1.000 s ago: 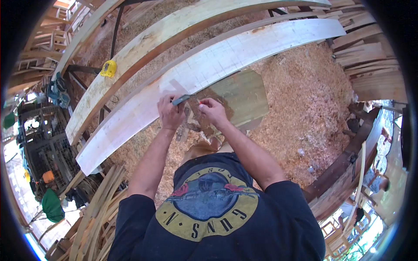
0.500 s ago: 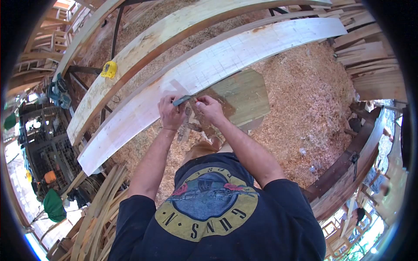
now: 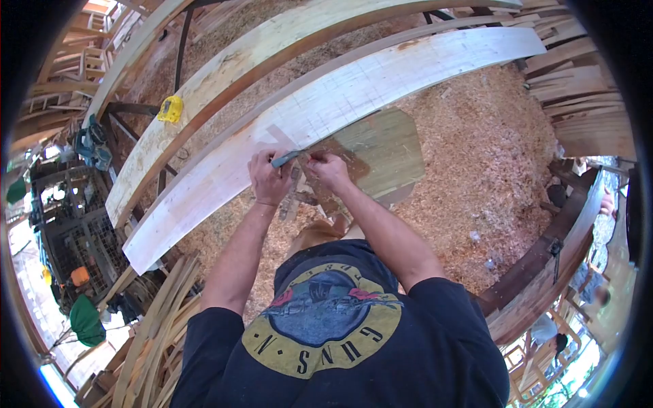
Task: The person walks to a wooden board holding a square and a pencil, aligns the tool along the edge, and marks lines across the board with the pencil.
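In the head view, my left hand [image 3: 269,179] is closed around a flat grey-blue blade [image 3: 285,158], its end pointing right toward my other hand. My right hand [image 3: 329,171] pinches a thin, dark pencil-like stick, mostly hidden by the fingers, close to the blade's end. Both hands are at the near edge of a long, pale curved plank [image 3: 354,88], which carries several thin marks across its face. Below them, a try-square or scrap-like shape cannot be made out clearly.
A second curved timber [image 3: 252,58] lies beyond, with a yellow tape measure [image 3: 170,109] on it. A greenish board [image 3: 388,153] rests on wood shavings [image 3: 476,156]. Stacked boards [image 3: 578,88] stand at right, wood strips [image 3: 153,333] at lower left. People are at the far right.
My right hand has shifted very slightly and its fingers have turned a little beside the blade's end. My left hand keeps its grip on the blade, almost in the same place.
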Demonstrator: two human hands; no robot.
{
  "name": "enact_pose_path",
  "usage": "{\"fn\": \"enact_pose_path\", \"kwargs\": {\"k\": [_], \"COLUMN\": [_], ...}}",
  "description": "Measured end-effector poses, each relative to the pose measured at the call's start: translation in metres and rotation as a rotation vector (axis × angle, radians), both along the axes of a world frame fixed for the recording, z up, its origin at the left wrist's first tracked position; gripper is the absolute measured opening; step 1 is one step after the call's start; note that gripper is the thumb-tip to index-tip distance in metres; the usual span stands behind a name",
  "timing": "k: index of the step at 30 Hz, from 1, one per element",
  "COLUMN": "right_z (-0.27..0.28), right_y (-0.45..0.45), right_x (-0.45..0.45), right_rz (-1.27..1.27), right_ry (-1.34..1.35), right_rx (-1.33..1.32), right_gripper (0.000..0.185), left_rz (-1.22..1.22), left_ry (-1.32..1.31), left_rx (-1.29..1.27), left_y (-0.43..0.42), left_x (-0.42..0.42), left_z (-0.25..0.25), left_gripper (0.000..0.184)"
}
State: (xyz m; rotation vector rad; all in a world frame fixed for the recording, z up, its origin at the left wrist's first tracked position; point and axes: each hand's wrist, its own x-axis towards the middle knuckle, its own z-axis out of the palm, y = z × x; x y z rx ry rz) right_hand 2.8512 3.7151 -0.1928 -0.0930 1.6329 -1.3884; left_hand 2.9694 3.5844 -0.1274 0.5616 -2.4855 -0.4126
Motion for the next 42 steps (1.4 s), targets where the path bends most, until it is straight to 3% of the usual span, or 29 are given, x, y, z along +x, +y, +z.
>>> {"fn": "enact_pose_path", "kwargs": {"k": [3, 7, 10, 13, 16, 22, 28, 31, 34, 37, 42], "right_z": [-0.036, -0.021, -0.056, -0.065, -0.031, -0.026, 0.005, 0.043, 0.081, 0.067, 0.046], "right_y": [-0.004, -0.003, -0.003, -0.002, 0.001, 0.001, 0.002, 0.010, 0.014, 0.032, 0.103], "right_x": [0.001, -0.004, 0.004, 0.005, 0.002, 0.001, 0.004, 0.004, -0.002, -0.009, -0.012], "right_rz": [0.004, 0.087, 0.033, -0.023, 0.029, 0.087, 0.043, 0.022, -0.127, -0.163, -0.178], "right_ry": [-0.005, 0.056, 0.212, 0.106, 0.162, 0.287, 0.242, 0.256, -0.017, 0.085, -0.067], "right_rx": [0.063, 0.155, 0.072, 0.032, 0.099, 0.166, 0.152, 0.008, -0.183, -0.127, -0.064], "right_gripper": [0.035, 0.035, 0.033, 0.031, 0.029, 0.028, 0.026, 0.025, 0.025, 0.025, 0.023], "left_rz": [-0.006, 0.005, 0.003, 0.003, 0.000, 0.004, -0.001, -0.009, -0.004, 0.002, -0.054], "left_ry": [-0.008, -0.011, -0.015, -0.017, -0.016, -0.010, -0.008, 0.010, -0.006, -0.046, -0.053], "left_rx": [-0.005, -0.007, 0.000, 0.015, 0.017, 0.022, 0.024, 0.024, 0.025, 0.025, 0.102], "left_y": [-0.001, -0.002, -0.001, 0.001, 0.000, 0.001, 0.001, 0.001, 0.001, -0.001, -0.003], "left_x": [0.002, 0.002, 0.002, 0.000, 0.000, 0.000, 0.001, 0.000, 0.001, 0.001, 0.017], "left_z": [0.000, -0.003, -0.001, 0.005, 0.005, 0.004, 0.001, 0.003, 0.003, 0.001, 0.009], "left_gripper": [0.016, 0.017, 0.018, 0.018, 0.017, 0.014, 0.013, 0.013, 0.013, 0.015, 0.016]}}
